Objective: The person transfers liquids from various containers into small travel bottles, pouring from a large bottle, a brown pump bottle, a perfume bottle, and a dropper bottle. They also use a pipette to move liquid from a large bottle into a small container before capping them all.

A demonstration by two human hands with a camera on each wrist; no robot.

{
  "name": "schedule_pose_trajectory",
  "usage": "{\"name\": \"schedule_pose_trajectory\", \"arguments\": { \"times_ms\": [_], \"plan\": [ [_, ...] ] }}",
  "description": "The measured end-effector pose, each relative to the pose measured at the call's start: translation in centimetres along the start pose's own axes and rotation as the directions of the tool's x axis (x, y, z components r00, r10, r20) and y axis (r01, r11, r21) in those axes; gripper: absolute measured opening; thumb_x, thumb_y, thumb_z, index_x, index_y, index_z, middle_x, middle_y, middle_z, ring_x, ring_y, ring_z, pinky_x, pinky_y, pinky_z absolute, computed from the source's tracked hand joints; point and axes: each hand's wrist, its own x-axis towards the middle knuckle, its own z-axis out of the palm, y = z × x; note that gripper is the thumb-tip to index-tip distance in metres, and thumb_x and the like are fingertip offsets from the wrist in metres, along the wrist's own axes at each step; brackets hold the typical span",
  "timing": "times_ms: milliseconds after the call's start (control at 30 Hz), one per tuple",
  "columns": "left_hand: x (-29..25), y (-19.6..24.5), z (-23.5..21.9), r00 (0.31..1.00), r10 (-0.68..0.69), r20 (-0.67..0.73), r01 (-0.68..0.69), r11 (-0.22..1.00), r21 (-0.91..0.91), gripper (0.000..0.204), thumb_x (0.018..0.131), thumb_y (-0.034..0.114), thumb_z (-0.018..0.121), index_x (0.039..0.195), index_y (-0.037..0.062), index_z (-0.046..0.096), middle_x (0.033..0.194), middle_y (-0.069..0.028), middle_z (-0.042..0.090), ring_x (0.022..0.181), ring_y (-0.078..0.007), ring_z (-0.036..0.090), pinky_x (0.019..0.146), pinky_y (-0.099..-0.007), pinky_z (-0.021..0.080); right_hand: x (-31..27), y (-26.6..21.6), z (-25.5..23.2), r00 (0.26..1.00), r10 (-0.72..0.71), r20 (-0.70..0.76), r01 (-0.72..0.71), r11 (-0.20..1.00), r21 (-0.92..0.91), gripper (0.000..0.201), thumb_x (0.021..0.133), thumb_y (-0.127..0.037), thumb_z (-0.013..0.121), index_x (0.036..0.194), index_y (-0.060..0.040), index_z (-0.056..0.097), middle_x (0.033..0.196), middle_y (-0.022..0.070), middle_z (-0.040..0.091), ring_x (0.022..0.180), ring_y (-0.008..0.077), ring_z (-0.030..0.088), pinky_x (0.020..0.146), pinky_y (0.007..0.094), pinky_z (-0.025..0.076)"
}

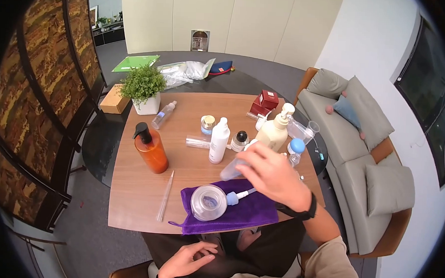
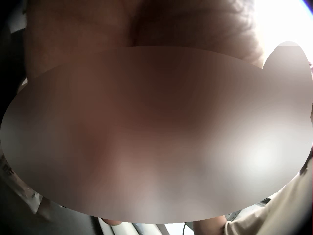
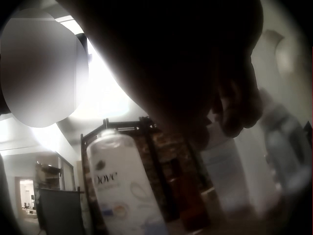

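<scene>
My right hand (image 1: 275,176) is over the table's right half, its fingertips pinching the top of a translucent bottle (image 1: 232,170) that tilts over the cloth's back edge. In the right wrist view the same bottle (image 3: 225,176) hangs below dark, shadowed fingers. Under it, a purple cloth (image 1: 254,215) carries a clear round container (image 1: 209,203) and a pump head (image 1: 234,198) with a pale blue collar; my forearm hides part of its tube. My left hand (image 1: 187,261) rests on my lap with fingers loosely curled, holding nothing. The left wrist view is mostly blurred.
An amber pump bottle (image 1: 151,148) and a clear pipette (image 1: 165,196) are on the left. Behind the cloth stand a white bottle (image 1: 219,141), a black-capped jar (image 1: 240,140) and a cream pump bottle (image 1: 273,134). A potted plant (image 1: 143,86) and red boxes (image 1: 265,102) are farther back.
</scene>
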Motion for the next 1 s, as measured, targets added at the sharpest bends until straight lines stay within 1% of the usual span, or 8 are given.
{"name": "schedule_pose_trajectory", "arguments": {
  "times_ms": [133,167,300,400,600,767,900,1000],
  "plan": [
    [1.4,1.6,0.3,0.995,0.071,0.071,-0.061,0.989,-0.132,0.047,0.108,0.011,0.077,0.152,0.0019,0.064,0.129,-0.0104,0.082,0.104,-0.0165,0.078,0.086,-0.0310,0.061,-0.6,-2.2,-5.3,0.991,0.119,0.064,-0.119,0.993,-0.001,0.023,0.098,-0.020,0.085,0.104,-0.0027,0.072,0.092,0.0114,0.065,0.078,0.0292,0.073,0.063,0.0406,0.056],
    [1.7,1.9,0.7,0.991,0.106,0.080,-0.089,0.977,-0.194,0.051,0.107,0.009,0.077,0.155,0.0021,0.061,0.131,-0.0111,0.081,0.105,-0.0169,0.077,0.087,-0.0310,0.061,-1.0,-2.5,-5.8,0.995,0.091,0.038,-0.092,0.995,0.026,0.023,0.094,-0.018,0.090,0.098,-0.0022,0.074,0.080,0.0062,0.063,0.064,0.0137,0.064,0.058,0.0297,0.050],
    [3.3,3.7,2.2,0.981,0.170,0.098,-0.113,0.899,-0.423,0.079,0.100,0.001,0.082,0.169,0.0025,0.042,0.143,-0.0148,0.071,0.113,-0.0227,0.074,0.094,-0.0347,0.061,-3.5,-4.9,-5.9,0.949,0.116,0.293,-0.182,0.961,0.208,0.028,0.098,-0.026,0.088,0.096,-0.0051,0.071,0.077,0.0075,0.067,0.061,0.0230,0.071,0.056,0.0354,0.054],
    [3.7,5.1,3.8,0.949,0.311,0.050,-0.247,0.834,-0.493,0.088,0.097,0.003,0.086,0.172,0.0039,0.039,0.141,-0.0138,0.070,0.115,-0.0251,0.073,0.097,-0.0377,0.060,-6.1,-5.6,-3.4,0.931,-0.098,0.352,-0.017,0.950,0.311,0.028,0.104,-0.032,0.082,0.104,-0.0070,0.070,0.082,0.0065,0.067,0.068,0.0250,0.072,0.057,0.0363,0.056],
    [2.2,3.2,4.1,0.962,0.198,0.186,-0.131,0.938,-0.321,0.048,0.099,0.003,0.076,0.142,0.0005,0.055,0.111,-0.0139,0.077,0.102,-0.0292,0.076,0.092,-0.0419,0.059,-8.2,-6.5,-0.1,0.910,-0.263,0.320,0.053,0.840,0.540,0.032,0.102,-0.029,0.084,0.095,-0.0036,0.065,0.083,0.0066,0.058,0.065,0.0278,0.062,0.058,0.0391,0.051],
    [1.4,2.3,4.4,0.946,0.286,0.151,-0.213,0.903,-0.373,0.039,0.098,0.000,0.070,0.137,0.0001,0.066,0.107,-0.0064,0.076,0.099,-0.0169,0.070,0.090,-0.0347,0.057,-7.7,-6.5,-0.4,0.778,-0.508,0.369,0.251,0.790,0.559,0.022,0.103,-0.021,0.078,0.111,-0.0037,0.068,0.100,0.0067,0.059,0.097,0.0241,0.062,0.082,0.0383,0.056],
    [1.2,2.7,3.5,0.961,0.255,0.104,-0.219,0.937,-0.273,0.051,0.095,0.000,0.077,0.141,0.0020,0.055,0.125,-0.0139,0.076,0.117,-0.0249,0.074,0.101,-0.0386,0.057,-5.8,-7.8,-1.4,0.930,-0.327,0.169,0.204,0.841,0.501,0.038,0.096,-0.034,0.087,0.115,-0.0042,0.074,0.102,0.0059,0.064,0.084,0.0230,0.064,0.068,0.0343,0.055],
    [0.5,4.0,3.6,0.965,0.261,-0.027,-0.254,0.900,-0.353,0.057,0.094,0.001,0.081,0.142,0.0028,0.050,0.134,-0.0154,0.072,0.126,-0.0226,0.069,0.108,-0.0379,0.053,-7.0,-8.0,-1.4,0.924,-0.280,0.261,0.192,0.929,0.317,0.046,0.093,-0.044,0.090,0.110,-0.0037,0.074,0.091,0.0044,0.063,0.075,0.0216,0.063,0.063,0.0335,0.053]
  ]
}}
